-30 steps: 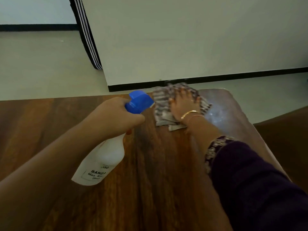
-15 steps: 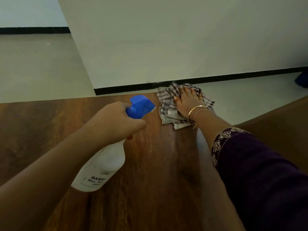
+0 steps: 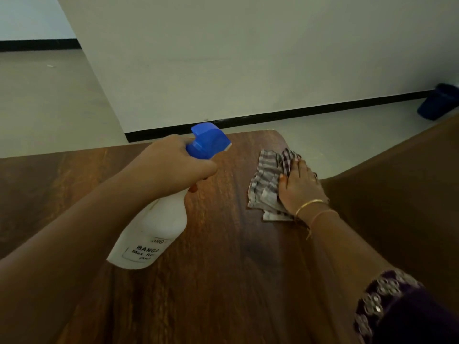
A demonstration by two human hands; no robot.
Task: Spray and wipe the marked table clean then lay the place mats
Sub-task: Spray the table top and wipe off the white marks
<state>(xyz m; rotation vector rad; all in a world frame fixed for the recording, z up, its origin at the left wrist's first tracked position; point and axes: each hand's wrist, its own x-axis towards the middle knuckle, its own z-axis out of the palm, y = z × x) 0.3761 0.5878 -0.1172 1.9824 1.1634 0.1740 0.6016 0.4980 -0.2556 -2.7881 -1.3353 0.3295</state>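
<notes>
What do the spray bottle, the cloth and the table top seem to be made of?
Spray bottle: likely plastic, matte white body, glossy blue head. Cloth: woven fabric, checked, crumpled in soft folds. Table: wood or wood-look laminate, brown grain, slight sheen.

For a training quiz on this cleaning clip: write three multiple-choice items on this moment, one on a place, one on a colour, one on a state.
1. Where does the cloth lie?
A. on the table, near its far right corner
B. on the floor
C. over a chair back

2. What colour is the top of the spray bottle?
A. red
B. blue
C. green

3. What is the right hand doing?
A. hanging idle
B. gripping the spray bottle
C. pressing flat on the cloth

Answers:
1 A: the cloth sits on the wood by the right edge, close to the far corner.
2 B: the top sticking out above the left hand is blue.
3 C: its fingers lie straight on the cloth.
</notes>
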